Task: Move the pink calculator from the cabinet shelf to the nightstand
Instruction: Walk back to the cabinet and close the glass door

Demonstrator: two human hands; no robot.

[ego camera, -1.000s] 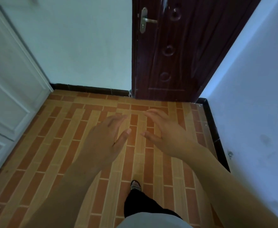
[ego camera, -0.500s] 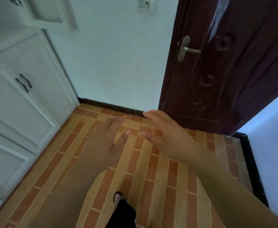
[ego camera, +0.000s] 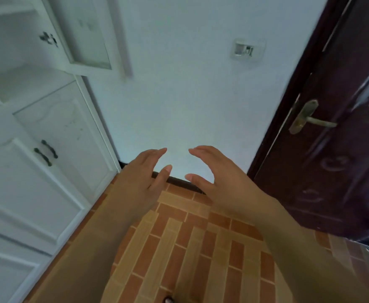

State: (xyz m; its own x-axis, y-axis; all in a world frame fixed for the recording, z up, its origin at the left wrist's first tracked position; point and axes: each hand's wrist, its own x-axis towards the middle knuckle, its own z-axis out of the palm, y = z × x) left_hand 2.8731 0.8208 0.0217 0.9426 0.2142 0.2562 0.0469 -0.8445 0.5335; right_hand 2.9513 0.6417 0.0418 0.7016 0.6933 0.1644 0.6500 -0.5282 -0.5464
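Between the white cabinet (ego camera: 37,171) and the dark door (ego camera: 332,149), the left hand (ego camera: 140,182) and right hand (ego camera: 223,182) hang side by side above the tiled floor (ego camera: 190,248), fingers loosely spread, holding nothing. Left of the left hand, the open shelf (ego camera: 26,84) looks bare; the calculator is nowhere in view.

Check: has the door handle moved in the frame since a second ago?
Yes, in the frame only. The door handle went from top centre to right of centre and lower, and the door with it. So the camera turned left and tilted up; the door itself shows no swing.
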